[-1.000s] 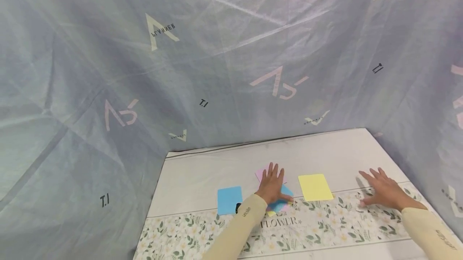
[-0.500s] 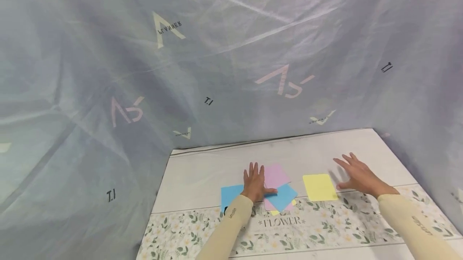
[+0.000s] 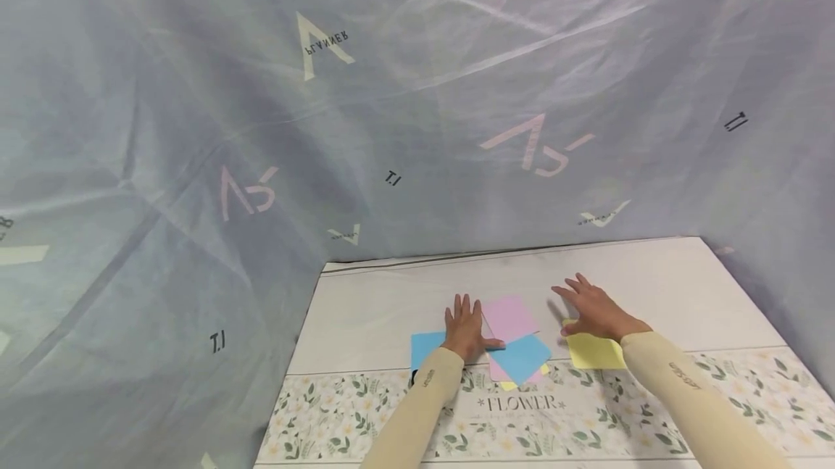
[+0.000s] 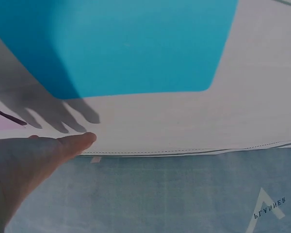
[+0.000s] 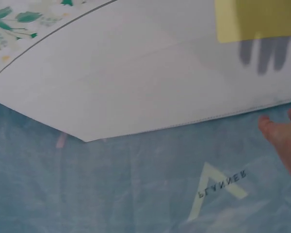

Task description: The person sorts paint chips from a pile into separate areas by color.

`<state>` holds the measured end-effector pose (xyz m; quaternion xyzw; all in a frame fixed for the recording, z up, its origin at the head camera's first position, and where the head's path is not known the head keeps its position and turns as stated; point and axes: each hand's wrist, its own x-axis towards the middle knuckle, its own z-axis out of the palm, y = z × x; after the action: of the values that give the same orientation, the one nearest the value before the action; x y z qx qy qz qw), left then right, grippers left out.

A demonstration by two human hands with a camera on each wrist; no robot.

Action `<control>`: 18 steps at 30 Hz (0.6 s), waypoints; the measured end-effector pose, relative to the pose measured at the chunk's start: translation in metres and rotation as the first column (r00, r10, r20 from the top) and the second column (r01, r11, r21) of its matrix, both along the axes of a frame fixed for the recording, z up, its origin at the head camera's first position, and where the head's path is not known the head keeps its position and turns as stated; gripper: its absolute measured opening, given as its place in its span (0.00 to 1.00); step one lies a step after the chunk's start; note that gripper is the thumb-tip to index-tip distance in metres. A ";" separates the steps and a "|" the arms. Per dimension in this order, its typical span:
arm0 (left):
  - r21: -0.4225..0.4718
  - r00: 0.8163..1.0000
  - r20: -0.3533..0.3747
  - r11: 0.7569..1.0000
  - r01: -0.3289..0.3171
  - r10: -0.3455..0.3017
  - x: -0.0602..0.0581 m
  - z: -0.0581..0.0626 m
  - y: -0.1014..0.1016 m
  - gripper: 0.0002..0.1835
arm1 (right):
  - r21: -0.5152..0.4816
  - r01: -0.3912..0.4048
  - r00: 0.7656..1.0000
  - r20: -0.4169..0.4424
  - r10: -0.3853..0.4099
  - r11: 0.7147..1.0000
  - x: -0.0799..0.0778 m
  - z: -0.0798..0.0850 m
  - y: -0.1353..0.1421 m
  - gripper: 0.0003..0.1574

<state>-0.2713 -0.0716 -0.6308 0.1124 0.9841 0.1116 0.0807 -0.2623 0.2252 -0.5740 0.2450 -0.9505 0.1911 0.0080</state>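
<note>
Can see L hand (image 3: 464,335), back up, w/ fingers straight & spread apart, thumb stuck out sideways w/ tip over edge of ctr blue sheet (image 3: 522,359); can't tell if touching. Partly hiding outer blue sheet (image 3: 425,348) in head view. Can see R hand (image 3: 593,311) w/ fingers extended, gaps between, thumb apart & lower, over far part of yellow sheet (image 3: 596,353); can't tell re contact. Casting finger shadow (image 5: 266,53) past sheet's edge in R wrist view. Lying on table cover (image 3: 385,302): all sheets, incl. upper pink sheet (image 3: 510,317) just beyond ctr blue sheet, & lower pink sheet (image 3: 499,370) peeking out under it.
</note>
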 end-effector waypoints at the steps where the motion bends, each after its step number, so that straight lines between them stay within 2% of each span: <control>1: 0.003 1.000 0.002 1.000 0.001 -0.001 0.000 0.000 0.001 0.61 | 0.003 -0.001 1.000 0.000 0.001 1.000 -0.001 -0.002 -0.002 0.55; 10: 0.045 1.000 0.013 0.999 0.013 -0.014 0.001 0.006 0.001 0.57 | 0.042 0.008 1.000 0.002 -0.008 0.999 -0.008 -0.019 -0.016 0.54; 18: 0.086 1.000 0.010 0.996 0.002 -0.003 -0.002 0.007 0.003 0.54 | 0.036 -0.011 1.000 -0.022 0.012 0.999 -0.015 -0.028 -0.028 0.53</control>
<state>-0.2734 -0.0686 -0.6238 0.1163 0.9778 0.1543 0.0806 -0.2771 0.1972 -0.6017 0.2528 -0.9521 0.1713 0.0130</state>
